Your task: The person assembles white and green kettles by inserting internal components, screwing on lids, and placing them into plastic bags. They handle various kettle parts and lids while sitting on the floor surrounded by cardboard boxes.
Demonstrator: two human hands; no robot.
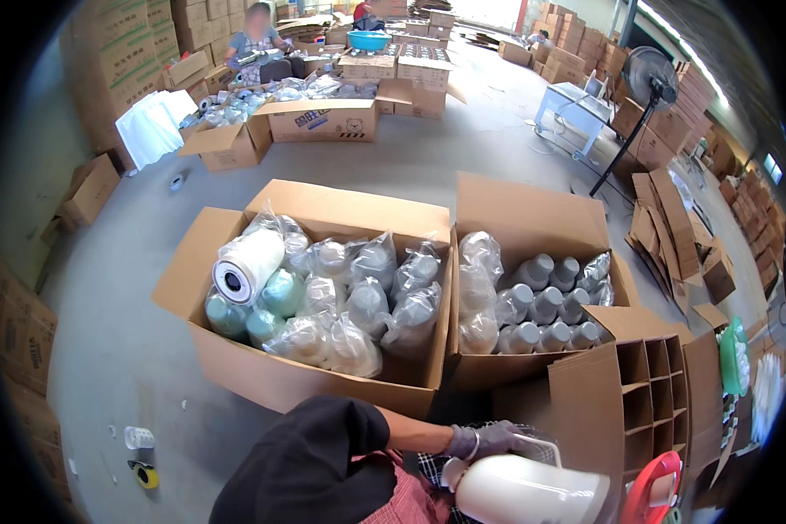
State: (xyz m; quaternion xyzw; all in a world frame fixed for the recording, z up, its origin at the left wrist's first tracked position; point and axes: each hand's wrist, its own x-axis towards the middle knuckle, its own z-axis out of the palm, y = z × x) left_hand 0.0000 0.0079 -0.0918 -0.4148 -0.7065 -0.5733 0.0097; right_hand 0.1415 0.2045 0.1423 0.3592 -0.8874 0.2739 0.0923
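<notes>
Left hand (485,439) gloved, gripping white jug (528,491) handle, cardboard divider box (642,406) beside

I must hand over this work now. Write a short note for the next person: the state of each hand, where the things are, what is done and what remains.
Left hand: gloved, on the wire handle of the white jug in the lap. Closed or not, I cannot tell.
Right hand: not in view.
Left carton: full of bagged jugs, with a roll of plastic bags on top.
Right carton: one column bagged, the grey-capped jugs still bare.
Divider carton at right: its cells look empty.
Done: left carton bagged. Left: it seems, the bare jugs.
</notes>
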